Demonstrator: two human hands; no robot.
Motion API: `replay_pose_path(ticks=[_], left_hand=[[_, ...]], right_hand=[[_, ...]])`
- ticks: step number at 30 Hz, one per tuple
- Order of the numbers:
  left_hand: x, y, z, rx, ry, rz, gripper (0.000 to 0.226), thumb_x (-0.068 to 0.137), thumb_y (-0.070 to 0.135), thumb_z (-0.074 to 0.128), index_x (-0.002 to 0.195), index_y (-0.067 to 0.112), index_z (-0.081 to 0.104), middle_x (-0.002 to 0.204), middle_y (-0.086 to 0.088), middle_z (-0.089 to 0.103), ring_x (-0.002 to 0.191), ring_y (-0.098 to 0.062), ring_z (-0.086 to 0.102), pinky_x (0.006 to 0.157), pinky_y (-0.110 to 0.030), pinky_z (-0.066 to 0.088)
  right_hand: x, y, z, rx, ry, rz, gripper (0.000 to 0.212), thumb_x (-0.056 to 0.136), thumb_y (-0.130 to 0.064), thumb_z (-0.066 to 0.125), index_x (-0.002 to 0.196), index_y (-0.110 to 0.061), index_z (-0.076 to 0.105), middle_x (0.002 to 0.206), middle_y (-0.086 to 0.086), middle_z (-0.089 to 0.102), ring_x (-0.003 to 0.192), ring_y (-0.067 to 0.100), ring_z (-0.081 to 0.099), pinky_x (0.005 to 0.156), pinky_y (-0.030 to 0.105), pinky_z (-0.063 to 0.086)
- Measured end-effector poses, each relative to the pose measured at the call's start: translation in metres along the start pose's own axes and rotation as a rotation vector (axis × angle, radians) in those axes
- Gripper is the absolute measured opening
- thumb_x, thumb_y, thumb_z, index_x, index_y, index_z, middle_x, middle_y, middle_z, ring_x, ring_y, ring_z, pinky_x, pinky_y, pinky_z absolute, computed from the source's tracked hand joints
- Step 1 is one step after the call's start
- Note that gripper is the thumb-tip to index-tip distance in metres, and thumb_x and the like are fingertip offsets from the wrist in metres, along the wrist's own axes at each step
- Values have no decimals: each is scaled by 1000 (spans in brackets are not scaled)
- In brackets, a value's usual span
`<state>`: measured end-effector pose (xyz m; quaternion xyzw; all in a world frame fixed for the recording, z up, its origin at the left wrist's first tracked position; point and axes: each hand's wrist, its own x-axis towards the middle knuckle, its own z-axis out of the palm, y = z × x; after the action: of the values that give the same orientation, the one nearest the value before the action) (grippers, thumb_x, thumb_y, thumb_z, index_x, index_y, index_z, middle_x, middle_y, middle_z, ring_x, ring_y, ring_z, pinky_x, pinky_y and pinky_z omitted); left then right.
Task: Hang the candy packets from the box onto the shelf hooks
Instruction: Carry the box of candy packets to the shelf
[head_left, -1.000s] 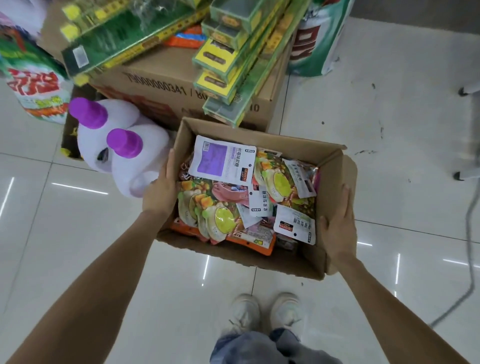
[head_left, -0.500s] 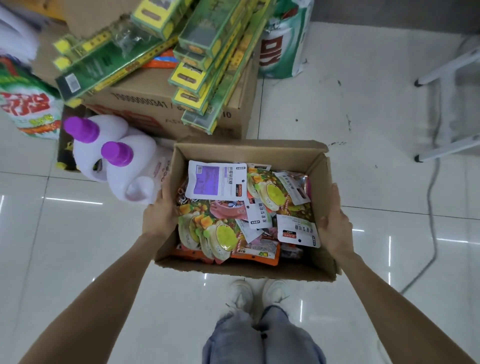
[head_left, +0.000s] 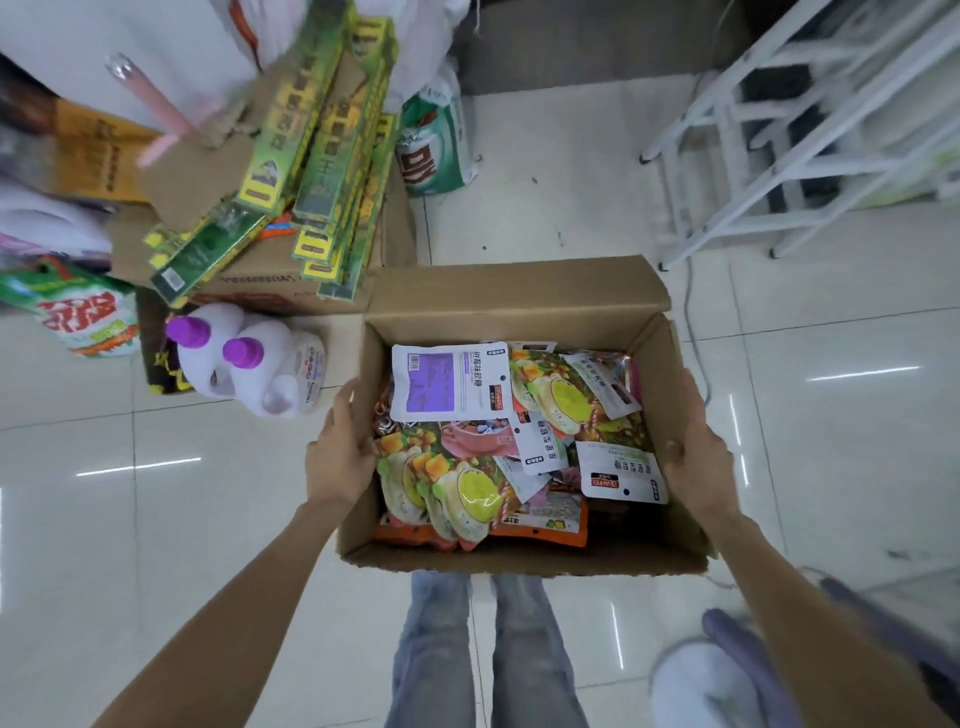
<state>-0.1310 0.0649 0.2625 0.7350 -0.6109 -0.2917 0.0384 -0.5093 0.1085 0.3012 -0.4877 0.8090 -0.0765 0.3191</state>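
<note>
Holding: both hands carry an open cardboard box (head_left: 519, 296) above the tiled floor (head_left: 571, 182), at the centre of the frame.
Left hand (head_left: 340, 457): pressed flat against the left wall of the box, thumb at the top edge; grip open-palmed, fingers extended along the cardboard.
Right hand (head_left: 696, 457): pressed flat against the right wall of the box, fingers extended; grip likewise open-palmed.
Candy packets (head_left: 467, 483): piled loosely inside the box, overlapping one another; most are green and yellow.
White packet (head_left: 449, 382): lies on top of the pile at the upper left of the box, showing a purple panel.
Legs (head_left: 488, 649): in blue jeans, visible below the box at the lower centre.
White jugs (head_left: 249, 364): two with purple caps, on the floor just left of the box.
Large carton (head_left: 291, 283): at the upper left, carrying long green and yellow packs (head_left: 332, 145) stacked on top.
White rack (head_left: 779, 156): stands on the floor at the upper right.
Green bag (head_left: 434, 145): on the floor at the upper centre, just beside the large carton.
</note>
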Motion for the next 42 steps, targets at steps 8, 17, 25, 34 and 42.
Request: replay_pose_path(ticks=[8, 17, 25, 34, 42], left_hand=[[-49, 119, -91, 90, 11, 225, 84, 74, -3, 56, 150, 19, 28, 105, -22, 65, 80, -46, 62, 57, -44, 49], [-58, 269, -144, 169, 38, 283, 79, 80, 5, 60, 150, 18, 25, 97, -28, 67, 84, -48, 63, 70, -47, 49], [-3, 379, -149, 132, 103, 325, 77, 79, 4, 62, 148, 19, 30, 94, -28, 66, 81, -48, 63, 67, -48, 49], [45, 501, -162, 54, 173, 333, 73, 81, 2, 60, 147, 19, 33, 104, -26, 66, 90, -48, 62, 71, -46, 46], [60, 595, -149, 29, 305, 230, 75, 80, 3, 62, 147, 22, 33, 121, -17, 64, 103, -45, 60, 81, -48, 46]], right_hand=[[-93, 22, -123, 59, 93, 108, 89, 87, 8, 50, 154, -23, 0, 102, 24, 65, 79, 41, 62, 69, 40, 47], [-93, 45, -255, 141, 198, 123, 73, 84, 6, 50, 144, -15, 16, 106, 24, 66, 82, 42, 63, 73, 52, 53], [-10, 64, -353, 83, 268, 30, 71, 85, 6, 51, 145, -12, 19, 113, 24, 65, 87, 44, 62, 68, 37, 47], [87, 78, -455, 63, 371, -25, 71, 81, 7, 53, 142, -14, 25, 105, 24, 65, 81, 46, 60, 65, 37, 43], [181, 107, -549, 113, 321, -188, 71, 81, 8, 51, 142, -19, 26, 100, 22, 63, 79, 41, 57, 67, 40, 43]])
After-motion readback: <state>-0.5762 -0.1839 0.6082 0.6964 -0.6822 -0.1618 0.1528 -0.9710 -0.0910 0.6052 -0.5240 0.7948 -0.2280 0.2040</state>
